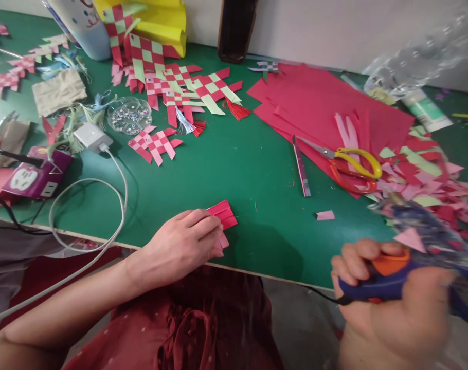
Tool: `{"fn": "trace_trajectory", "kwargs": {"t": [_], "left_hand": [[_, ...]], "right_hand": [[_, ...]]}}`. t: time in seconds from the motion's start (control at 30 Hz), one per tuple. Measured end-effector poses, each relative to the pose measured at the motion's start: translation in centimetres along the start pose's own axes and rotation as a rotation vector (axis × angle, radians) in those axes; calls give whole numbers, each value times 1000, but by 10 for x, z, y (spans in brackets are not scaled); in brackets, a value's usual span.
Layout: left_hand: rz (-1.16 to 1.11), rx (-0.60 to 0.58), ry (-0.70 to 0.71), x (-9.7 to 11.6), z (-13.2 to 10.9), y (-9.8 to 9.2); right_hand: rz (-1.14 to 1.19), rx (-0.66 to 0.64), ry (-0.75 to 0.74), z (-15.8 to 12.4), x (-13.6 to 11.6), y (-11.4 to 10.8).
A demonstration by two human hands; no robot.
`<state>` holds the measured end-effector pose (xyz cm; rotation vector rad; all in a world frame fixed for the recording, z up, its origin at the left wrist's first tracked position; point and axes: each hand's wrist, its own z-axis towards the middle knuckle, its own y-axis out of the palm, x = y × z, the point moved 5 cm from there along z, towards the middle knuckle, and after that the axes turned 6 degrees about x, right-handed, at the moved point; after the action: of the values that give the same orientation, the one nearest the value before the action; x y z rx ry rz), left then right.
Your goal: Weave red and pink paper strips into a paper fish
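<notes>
My left hand (183, 241) rests at the table's front edge, its fingers curled over a folded red and pink paper piece (227, 214). Part of that piece is hidden under the fingers. At the lower right, my right hand (396, 308) is wrapped around a blue hot glue gun (384, 285) with an orange trigger. Its black cord trails to the left, and its front end is blurred near the paper scraps. A small pink scrap (325, 215) lies on the table between the hands.
Scissors (345, 159) and a slim craft knife (301, 167) lie beside red paper sheets (315, 108). Paper scraps (430, 174) pile up at right. Woven paper fish (214, 87), a bead box (129, 115), a white charger (93, 136) and a purple power socket (37, 172) sit toward the left.
</notes>
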<state>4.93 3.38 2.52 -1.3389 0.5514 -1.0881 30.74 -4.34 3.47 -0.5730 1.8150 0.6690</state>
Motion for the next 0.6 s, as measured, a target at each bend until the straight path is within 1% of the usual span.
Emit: {"fn": "trace_trajectory", "kwargs": {"t": [0.1,0.2,0.33,0.4,0.47,0.6], "left_hand": [[17,2,-21,1,-6,0],[10,18,-45,-1,-12,0],[18,135,-84,-7,-18,-6],[24,173,-94,-8,-19,-7],[40,168,-82,-4,-18,-6],[96,98,-40,3,-14,2]], "right_hand": [[66,117,4,1,-8,-8],[45,129,15,-1,-3,-7],[-52,40,-12,-8,7,2],[-99,-15,-34,-11,10,8],[-131,-59,-42,-14,12,13],[-171,-108,-61,-19,16,22]]}}
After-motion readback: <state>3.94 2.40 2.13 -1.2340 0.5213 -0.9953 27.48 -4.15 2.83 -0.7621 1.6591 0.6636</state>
